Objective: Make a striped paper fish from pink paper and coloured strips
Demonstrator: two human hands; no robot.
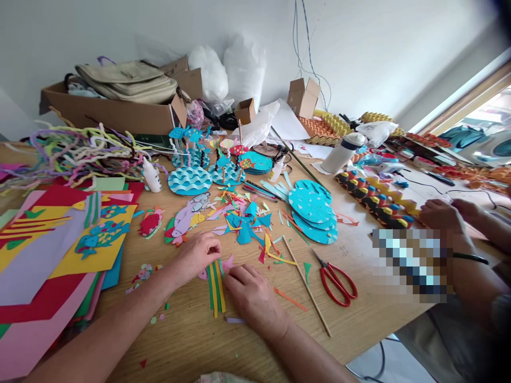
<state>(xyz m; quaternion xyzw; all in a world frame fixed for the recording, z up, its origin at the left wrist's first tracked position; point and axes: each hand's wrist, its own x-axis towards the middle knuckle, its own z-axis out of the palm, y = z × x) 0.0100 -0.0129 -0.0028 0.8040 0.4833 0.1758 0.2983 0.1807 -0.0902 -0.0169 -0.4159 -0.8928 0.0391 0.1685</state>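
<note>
Green and yellow paper strips (216, 290) lie side by side across a pink paper fish (228, 262), whose middle they cover. The fingers of my left hand (198, 256) are pinched together at the strips' upper end. My right hand (253, 298) rests on the table against the strips' right side, fingers curled down and their tips hidden. Below it a purple paper strip (235, 320) pokes out. Beyond my hands are a purple paper fish (183, 221), a red paper fish (150, 223) and blue paper scraps (247, 223).
Red-handled scissors (337, 282) and a thin wooden stick (307, 287) lie to the right. Coloured paper sheets (43, 266) are stacked left, near a white glue bottle (152, 176). Blue discs (313, 207) lie further back. Another person's hands (447, 215) work at the right.
</note>
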